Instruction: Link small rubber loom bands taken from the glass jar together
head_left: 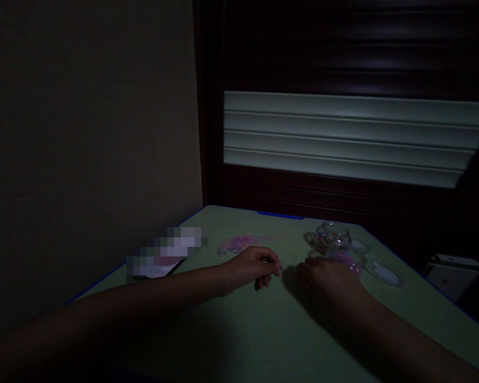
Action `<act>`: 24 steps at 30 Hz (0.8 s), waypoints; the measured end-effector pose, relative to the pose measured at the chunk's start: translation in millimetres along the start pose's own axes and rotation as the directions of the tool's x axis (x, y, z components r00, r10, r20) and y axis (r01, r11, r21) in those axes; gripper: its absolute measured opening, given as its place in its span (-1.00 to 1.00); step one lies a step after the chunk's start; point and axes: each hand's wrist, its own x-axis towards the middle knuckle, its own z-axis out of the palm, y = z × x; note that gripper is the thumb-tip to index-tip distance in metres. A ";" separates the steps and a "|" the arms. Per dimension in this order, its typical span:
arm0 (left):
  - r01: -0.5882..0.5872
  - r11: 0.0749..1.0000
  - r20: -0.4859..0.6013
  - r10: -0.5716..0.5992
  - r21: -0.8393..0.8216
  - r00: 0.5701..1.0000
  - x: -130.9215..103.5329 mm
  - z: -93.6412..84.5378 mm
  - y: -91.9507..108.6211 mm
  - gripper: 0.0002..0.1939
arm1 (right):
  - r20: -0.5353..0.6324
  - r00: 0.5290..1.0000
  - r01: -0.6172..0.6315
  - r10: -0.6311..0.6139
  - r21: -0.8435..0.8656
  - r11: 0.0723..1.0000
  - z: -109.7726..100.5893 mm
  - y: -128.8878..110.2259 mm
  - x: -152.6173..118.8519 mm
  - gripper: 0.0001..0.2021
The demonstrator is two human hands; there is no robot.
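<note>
My left hand (pixel 252 266) hovers over the middle of the table, its fingers curled and the thumb and index fingertips close together. Anything in that pinch is too small and dark to make out. Just to the right, my right hand (pixel 329 275) is closed with its back towards me, hiding what its fingers hold, if anything. Behind my left hand lies a loose pile of thin pink and multicoloured bands (pixel 242 243). A clear jar with pink contents (pixel 349 259) stands right behind my right hand, partly covered by it. Another clear jar (pixel 332 234) holds multicoloured bands behind that.
Two clear round lids, one nearer (pixel 385 273) and one farther (pixel 360 244), lie right of the jars. A blurred-out flat item (pixel 165 258) is at the table's left edge. White boxes (pixel 453 274) stand beyond the right edge. A wall and dark louvred panel bound the green table (pixel 263 330).
</note>
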 end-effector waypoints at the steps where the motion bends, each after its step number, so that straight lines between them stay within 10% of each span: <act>1: 0.001 1.000 0.009 -0.001 0.006 1.000 -0.1 -1.1 -0.2 -0.77 | 0.001 1.000 -0.001 0.001 -0.006 1.000 -1.3 -0.2 0.1 -0.77; 11: -0.135 0.768 0.011 0.164 0.626 0.986 -8.6 -23.3 19.5 -0.80 | -0.037 0.999 0.023 -0.023 0.000 1.000 -2.2 -1.9 -2.6 -0.76; 18: 0.001 0.244 -0.067 0.264 0.970 0.962 -9.9 -64.9 22.4 -0.79 | -0.033 0.999 0.023 -0.023 0.013 1.000 -3.6 -1.3 -2.5 -0.76; 24: 0.022 0.192 -0.065 0.222 0.981 0.973 -6.1 -76.1 12.5 -0.78 | -0.048 0.999 0.020 -0.019 0.019 1.000 -0.3 -0.6 -2.1 -0.75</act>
